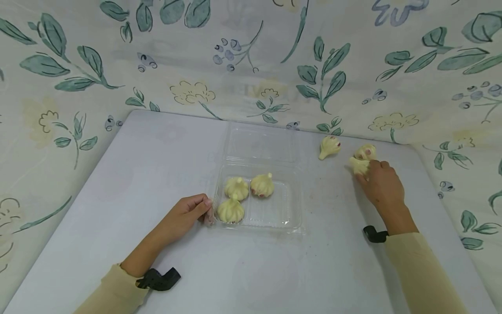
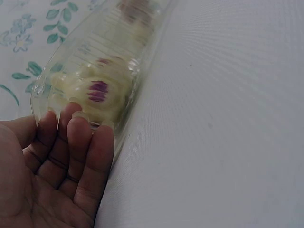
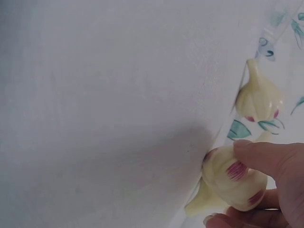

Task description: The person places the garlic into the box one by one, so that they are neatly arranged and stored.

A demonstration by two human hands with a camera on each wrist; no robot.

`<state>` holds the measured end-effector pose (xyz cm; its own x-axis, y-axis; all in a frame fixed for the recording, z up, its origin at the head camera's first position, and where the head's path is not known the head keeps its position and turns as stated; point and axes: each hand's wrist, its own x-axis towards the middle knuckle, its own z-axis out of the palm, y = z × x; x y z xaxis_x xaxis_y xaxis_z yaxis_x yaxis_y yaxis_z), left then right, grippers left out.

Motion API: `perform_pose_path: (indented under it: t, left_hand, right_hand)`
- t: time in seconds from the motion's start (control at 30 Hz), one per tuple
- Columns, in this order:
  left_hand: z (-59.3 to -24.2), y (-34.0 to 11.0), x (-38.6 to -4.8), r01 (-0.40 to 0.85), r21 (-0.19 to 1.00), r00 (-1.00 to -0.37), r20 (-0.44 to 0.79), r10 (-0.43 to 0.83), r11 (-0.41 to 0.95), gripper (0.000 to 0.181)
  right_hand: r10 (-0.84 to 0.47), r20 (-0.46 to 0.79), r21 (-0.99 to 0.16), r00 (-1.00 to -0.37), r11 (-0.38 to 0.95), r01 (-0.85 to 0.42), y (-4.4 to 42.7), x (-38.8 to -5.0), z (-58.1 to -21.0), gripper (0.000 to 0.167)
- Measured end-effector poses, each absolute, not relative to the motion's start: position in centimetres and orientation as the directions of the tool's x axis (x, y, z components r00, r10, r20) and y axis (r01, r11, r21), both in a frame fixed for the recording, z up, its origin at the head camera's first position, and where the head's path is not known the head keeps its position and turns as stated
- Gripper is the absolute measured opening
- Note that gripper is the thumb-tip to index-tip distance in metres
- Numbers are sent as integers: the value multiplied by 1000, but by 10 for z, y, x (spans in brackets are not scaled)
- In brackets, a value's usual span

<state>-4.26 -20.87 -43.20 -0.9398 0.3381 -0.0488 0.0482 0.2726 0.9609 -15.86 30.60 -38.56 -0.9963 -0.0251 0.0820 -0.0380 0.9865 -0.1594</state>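
Observation:
A clear plastic clamshell container lies with its lid folded back, holding three pale garlic bulbs: one at the front left, one behind it and one to its right. My left hand pinches the container's left rim, thumb on top and fingers against the outer wall. Over on the right, my right hand grips a purple-marked garlic bulb between thumb and fingers. Another bulb is just behind the gripped one, partly covered by it in the right wrist view.
One more garlic bulb lies near the white table's back edge, between the container and my right hand. The raised lid extends toward that edge. A floral cloth hangs behind the table.

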Motion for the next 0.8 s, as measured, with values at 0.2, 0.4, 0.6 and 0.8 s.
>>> perform_pose_path:
  t: [0.2,0.4,0.6,0.8]
  left_hand:
    - [-430,-209,-42,41,961,-939,-56,340,272,30]
    - [-430,-209,-42,40,962,-938,-58,342,271,30]
    - [-431,-209,-43,45,961,-938,-53,342,273,31]
    - [-432,-209,-43,40,961,-938,-58,341,275,31]
  right_hand:
    - [-14,87,-169,-996,985,-29,306,-157,-384,60]
    - [1,110,-191,-994,981,-21,304,-152,-383,59]
    - [2,147,-243,-989,970,-34,294,-142,-376,60]
    - [-10,192,-259,-981,964,-60,282,-132,-367,60]
